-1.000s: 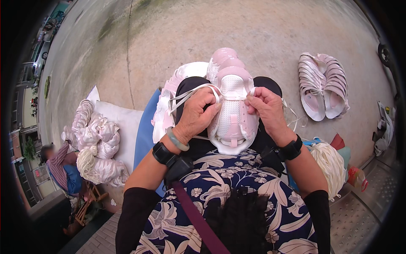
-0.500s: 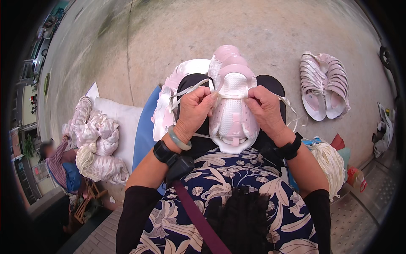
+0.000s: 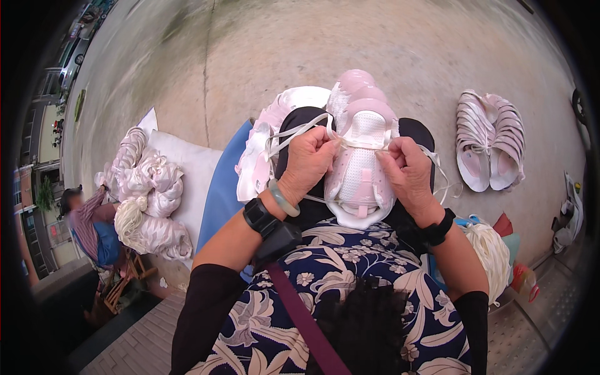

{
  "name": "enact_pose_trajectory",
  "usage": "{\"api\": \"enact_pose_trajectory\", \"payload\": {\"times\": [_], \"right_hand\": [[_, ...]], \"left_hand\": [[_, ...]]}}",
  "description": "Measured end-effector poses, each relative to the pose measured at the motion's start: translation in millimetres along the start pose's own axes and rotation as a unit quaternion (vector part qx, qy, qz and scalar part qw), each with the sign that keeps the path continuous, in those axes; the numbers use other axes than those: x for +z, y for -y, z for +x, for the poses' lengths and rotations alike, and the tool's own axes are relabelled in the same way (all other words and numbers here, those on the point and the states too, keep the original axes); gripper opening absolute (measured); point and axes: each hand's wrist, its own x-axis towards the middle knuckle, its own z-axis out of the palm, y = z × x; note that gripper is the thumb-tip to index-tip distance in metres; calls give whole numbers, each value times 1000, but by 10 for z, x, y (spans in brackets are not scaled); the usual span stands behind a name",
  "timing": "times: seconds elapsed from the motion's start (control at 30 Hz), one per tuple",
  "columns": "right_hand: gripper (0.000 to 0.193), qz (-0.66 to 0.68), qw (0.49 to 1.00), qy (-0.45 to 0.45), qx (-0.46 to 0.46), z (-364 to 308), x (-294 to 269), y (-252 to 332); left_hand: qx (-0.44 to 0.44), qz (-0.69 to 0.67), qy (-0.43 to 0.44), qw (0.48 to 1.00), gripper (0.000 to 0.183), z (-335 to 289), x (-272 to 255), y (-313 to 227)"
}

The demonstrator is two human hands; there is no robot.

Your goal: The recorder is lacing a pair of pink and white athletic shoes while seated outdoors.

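Observation:
A pink and white shoe upper lies across my lap, its heel end toward me, with more pink uppers stacked just beyond it. My left hand pinches a flat white shoelace at the upper's left eyelet edge, and loose lace loops off behind the fingers. On the opposite edge, my right hand closes thumb and forefinger on the lace near the eyelets, with a loose length hanging to the right. A stretch of lace crosses the upper between both hands. The exact eyelets are hidden by my fingertips.
More uppers lean beside my left knee, near a blue sheet. Bundled uppers sit on white cloth at left, near a seated person. Two tied stacks of uppers rest on the ground at right, above a white lace hank.
The whole view has shifted slightly, so everything appears further right. My right fingers have bent and lifted a little at the eyelet edge. My left hand keeps its pinch on the lace.

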Motion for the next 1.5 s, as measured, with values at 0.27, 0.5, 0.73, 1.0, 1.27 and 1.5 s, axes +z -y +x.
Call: {"api": "enact_pose_trajectory", "payload": {"times": [0.27, 0.5, 0.73, 1.0, 1.27, 1.5], "right_hand": [[17, -105, 967, 0, -231, 82, 23, 56], [26, -177, 940, 73, -282, 122, -15, 142], [29, -210, 943, 50, -252, 147, 28, 84], [33, -192, 950, 53, -239, 108, 10, 66], [49, -226, 948, 62, -213, -41, -3, 175], [63, -300, 935, 24, -186, -202, 151, 52]], "left_hand": [[25, 14, -20, 999, 9, 33, 63, 13], [103, 157, -53, 981, 9, 57, 93, 85], [125, 195, -43, 972, 12, 156, 125, 37], [207, 243, -78, 945, 22, 69, 93, 7], [317, 321, 12, 892, 46, -73, 10, -65], [228, 383, 37, 894, 57, -205, 60, -145]]}}
